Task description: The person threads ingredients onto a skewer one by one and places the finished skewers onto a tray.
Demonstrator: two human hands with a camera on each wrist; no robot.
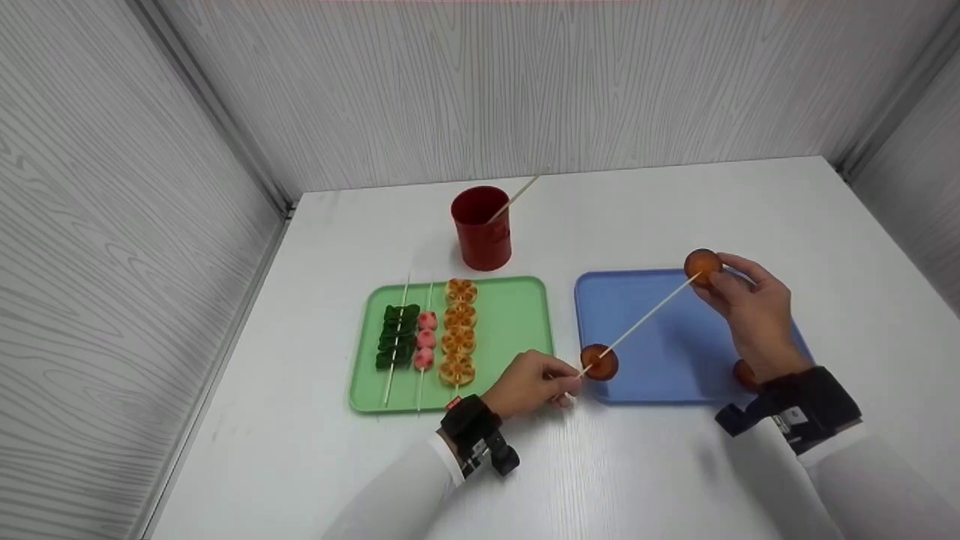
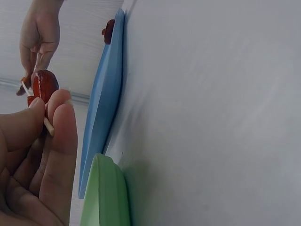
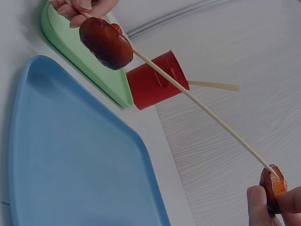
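My left hand [image 1: 529,384] pinches the lower end of a thin wooden skewer [image 1: 651,314] above the gap between the trays. A round, glossy brown food piece [image 3: 107,44] is threaded on the skewer just beyond the left fingers. At the skewer's far end, my right hand [image 1: 759,319] holds a second brown piece [image 1: 703,262] between thumb and fingers, over the blue tray [image 1: 660,379]. The skewer's tip meets the orange face of this piece; how deep it goes I cannot tell. Another brown piece [image 1: 743,375] lies in the tray, partly hidden by the right wrist.
On the left, a green tray [image 1: 514,315] carries skewers of dark green leaves [image 1: 397,334], pink balls [image 1: 425,339] and orange-patterned slices [image 1: 459,341]. Behind it stands a red cup [image 1: 484,244] with wooden skewers [image 3: 214,85] sticking out. Pale wood-grain panels enclose the white table.
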